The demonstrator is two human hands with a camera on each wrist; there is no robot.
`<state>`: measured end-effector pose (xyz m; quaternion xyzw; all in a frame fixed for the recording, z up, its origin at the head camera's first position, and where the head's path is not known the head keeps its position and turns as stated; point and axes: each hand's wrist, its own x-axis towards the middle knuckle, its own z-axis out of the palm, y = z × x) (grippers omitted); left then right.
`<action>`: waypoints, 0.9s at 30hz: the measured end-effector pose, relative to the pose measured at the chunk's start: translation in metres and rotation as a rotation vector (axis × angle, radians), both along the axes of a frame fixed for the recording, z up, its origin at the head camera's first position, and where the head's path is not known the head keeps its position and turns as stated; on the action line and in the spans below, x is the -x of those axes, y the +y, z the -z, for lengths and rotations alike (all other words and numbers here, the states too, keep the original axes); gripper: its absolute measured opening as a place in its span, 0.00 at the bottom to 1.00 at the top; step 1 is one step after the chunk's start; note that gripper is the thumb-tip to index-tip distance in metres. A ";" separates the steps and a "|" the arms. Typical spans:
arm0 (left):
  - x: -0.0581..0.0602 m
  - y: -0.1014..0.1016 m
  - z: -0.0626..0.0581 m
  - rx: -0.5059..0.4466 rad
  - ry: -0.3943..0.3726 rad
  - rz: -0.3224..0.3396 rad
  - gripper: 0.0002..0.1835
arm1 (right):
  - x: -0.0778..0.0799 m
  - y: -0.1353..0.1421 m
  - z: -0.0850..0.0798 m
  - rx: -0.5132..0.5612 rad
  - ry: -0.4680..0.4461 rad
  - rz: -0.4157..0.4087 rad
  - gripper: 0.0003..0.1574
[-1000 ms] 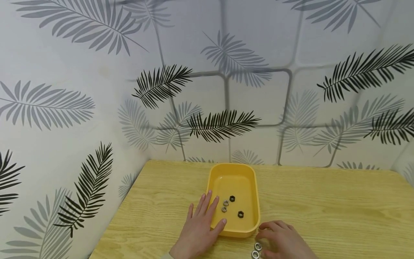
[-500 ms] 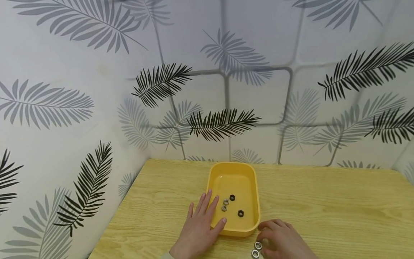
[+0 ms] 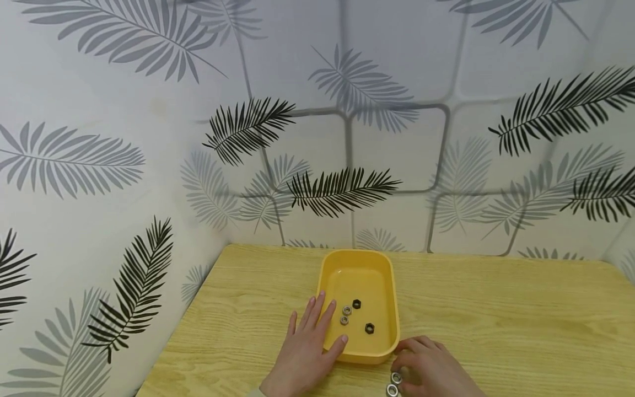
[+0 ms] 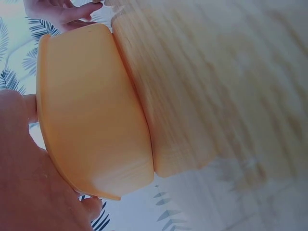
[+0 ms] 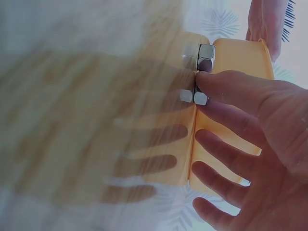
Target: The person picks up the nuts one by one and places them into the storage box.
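Got two nuts just nearside of tray, by its right corner. Have left hand on its left rim, fingers wide; right hand with thumb/index straddling far nut, can't tell if pinching. Expect hard, light, maybe slick; grab opposite flats.

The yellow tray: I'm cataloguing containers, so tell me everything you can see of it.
The yellow tray looks like smooth plastic, an open rounded rectangle with raised walls and a slim rim. It sits upright on the wood-grain table, holding two silver nuts and two black nuts. The left hand rests over its near-left edge.
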<state>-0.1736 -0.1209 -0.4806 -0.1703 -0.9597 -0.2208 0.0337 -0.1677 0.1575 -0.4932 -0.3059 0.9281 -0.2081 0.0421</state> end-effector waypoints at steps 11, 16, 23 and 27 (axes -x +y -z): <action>0.001 0.000 0.001 0.001 -0.025 -0.003 0.37 | -0.003 0.004 -0.009 -0.001 -0.054 0.029 0.09; 0.001 0.000 0.001 0.008 -0.030 -0.005 0.37 | -0.005 0.006 -0.011 0.006 -0.090 0.050 0.09; 0.002 -0.002 0.000 0.008 -0.033 -0.008 0.38 | -0.006 0.007 -0.016 0.027 -0.126 0.048 0.11; 0.001 -0.001 0.000 0.006 -0.045 -0.008 0.38 | -0.009 0.006 -0.025 0.028 -0.135 0.045 0.09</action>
